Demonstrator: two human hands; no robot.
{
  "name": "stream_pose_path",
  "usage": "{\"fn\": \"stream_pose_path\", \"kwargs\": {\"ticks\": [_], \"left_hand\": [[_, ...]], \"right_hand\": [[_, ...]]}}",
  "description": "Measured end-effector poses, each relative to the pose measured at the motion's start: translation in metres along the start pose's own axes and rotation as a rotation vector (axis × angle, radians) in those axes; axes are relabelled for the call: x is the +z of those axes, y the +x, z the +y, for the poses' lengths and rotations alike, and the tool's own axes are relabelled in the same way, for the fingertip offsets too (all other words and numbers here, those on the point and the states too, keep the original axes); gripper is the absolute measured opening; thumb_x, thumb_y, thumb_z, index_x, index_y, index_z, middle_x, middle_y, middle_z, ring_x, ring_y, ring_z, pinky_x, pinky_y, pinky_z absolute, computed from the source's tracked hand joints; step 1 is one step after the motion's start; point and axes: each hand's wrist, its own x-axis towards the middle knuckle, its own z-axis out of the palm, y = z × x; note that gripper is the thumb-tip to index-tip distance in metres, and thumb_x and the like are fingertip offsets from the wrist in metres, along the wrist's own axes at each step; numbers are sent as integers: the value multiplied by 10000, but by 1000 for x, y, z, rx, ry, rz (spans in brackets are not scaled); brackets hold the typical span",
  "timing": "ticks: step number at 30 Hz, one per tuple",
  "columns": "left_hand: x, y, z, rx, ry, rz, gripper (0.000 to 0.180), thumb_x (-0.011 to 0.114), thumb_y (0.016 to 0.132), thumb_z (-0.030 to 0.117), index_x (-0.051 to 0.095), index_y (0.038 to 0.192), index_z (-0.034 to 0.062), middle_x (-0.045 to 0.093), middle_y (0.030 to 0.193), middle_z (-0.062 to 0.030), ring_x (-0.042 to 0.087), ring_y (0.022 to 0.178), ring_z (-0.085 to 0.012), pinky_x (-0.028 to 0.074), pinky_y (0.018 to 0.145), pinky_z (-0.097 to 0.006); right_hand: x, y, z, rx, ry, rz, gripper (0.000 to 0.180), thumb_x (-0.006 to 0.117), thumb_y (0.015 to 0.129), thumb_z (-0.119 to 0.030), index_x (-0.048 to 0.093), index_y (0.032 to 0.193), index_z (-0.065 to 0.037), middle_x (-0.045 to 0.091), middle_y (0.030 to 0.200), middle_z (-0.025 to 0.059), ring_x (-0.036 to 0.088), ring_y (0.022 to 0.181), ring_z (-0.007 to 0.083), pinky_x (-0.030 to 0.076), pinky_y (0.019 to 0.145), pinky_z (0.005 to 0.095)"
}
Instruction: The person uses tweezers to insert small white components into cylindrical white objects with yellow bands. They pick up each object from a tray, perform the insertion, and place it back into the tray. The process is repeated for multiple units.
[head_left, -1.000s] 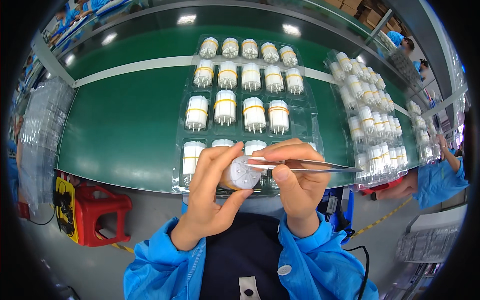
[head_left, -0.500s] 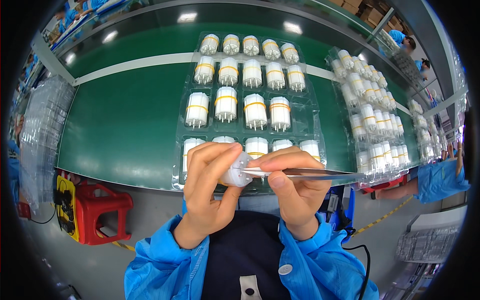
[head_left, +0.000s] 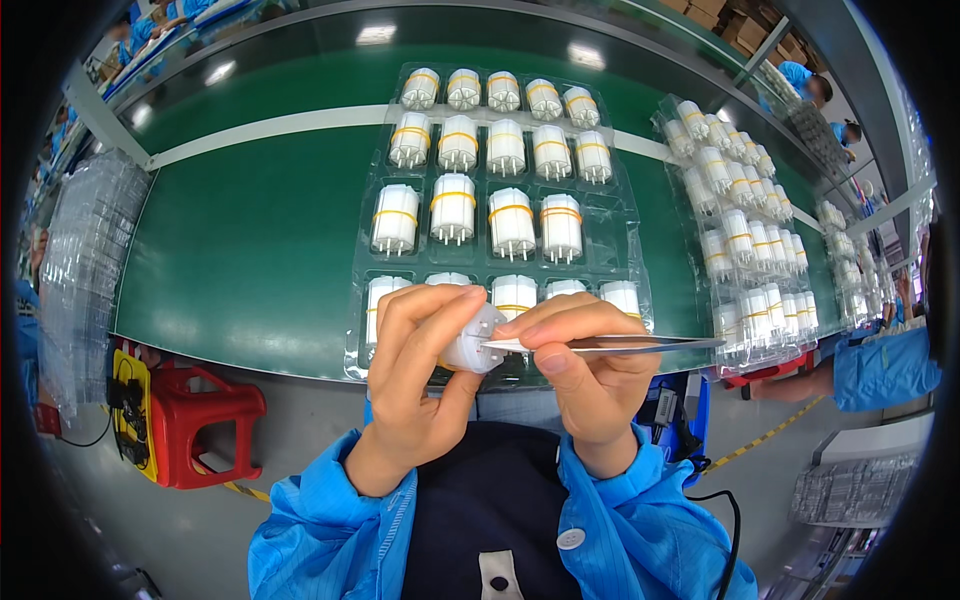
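My left hand [head_left: 415, 385] grasps a white plug [head_left: 472, 350] just below frame centre, end face turned right; my right hand [head_left: 597, 385] pinches tweezers [head_left: 655, 344], tips at that face, contact unclear; beyond, centre to upper centre, a clear tray [head_left: 609, 225] of banded plugs [head_left: 453, 217]; right of frame, more plugs [head_left: 737, 240]

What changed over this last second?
The white cylinder in the left hand turned its end face rightward; the tweezers in the right hand narrowed, tips shifting lower, to that face. Nothing was released; the clear tray stayed put.
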Motion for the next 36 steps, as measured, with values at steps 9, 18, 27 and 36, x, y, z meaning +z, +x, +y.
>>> {"fn": "stream_pose_path", "kwargs": {"ticks": [9, 18, 27, 36], "left_hand": [[-3, 4, 0, 53, 90, -40, 642, 679, 577, -123, 610, 1207, -25, 585, 1126, -182, 559, 995, -338, 460, 845, -399], [-10, 8, 0, -19, 17, -114, 621, 675, 620, -101, 601, 1231, -27, 582, 1129, -186, 556, 1001, -330, 457, 863, -382], [-10, 4, 2, -125, -207, -140, 572, 707, 685, -55, 582, 1243, -39, 583, 1140, -189, 556, 1005, -308, 451, 863, -368], [-10, 2, 2, -152, -238, -141, 563, 712, 689, -46, 583, 1237, -46, 584, 1144, -193, 554, 1004, -311, 448, 863, -367]], "right_hand": [[1, 11, -11, -108, -329, -121, 125, 732, 784, -13, 705, 905, 2, 718, 858, 127, 698, 752, 235, 545, 661, 303], [-6, 14, -6, -19, -183, -98, 132, 724, 795, -24, 705, 922, 5, 714, 874, 149, 696, 782, 225, 539, 675, 303], [-9, 16, -4, -80, -146, -119, 158, 715, 792, 4, 699, 948, 22, 721, 894, 159, 702, 826, 252, 558, 741, 326], [-10, 17, -2, -98, -174, -127, 131, 711, 787, 18, 707, 918, 21, 722, 871, 152, 707, 794, 244, 561, 706, 315]]}}
